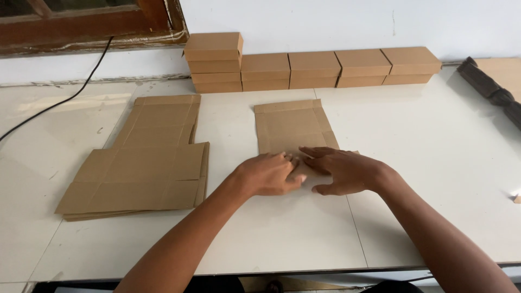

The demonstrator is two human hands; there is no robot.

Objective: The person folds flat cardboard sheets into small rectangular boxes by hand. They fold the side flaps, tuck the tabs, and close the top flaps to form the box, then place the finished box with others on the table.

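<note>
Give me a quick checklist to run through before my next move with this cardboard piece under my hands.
1. Both hands on the piece: left hand and right hand press the flat cardboard blank: ok.
2. Blank lies flat on the white table: ok.
3. Clear of the stack of flat blanks: ok.
4. Clear of the finished boxes by the wall: ok.
5. Near edge and crease, under the hands: cannot tell.
</note>
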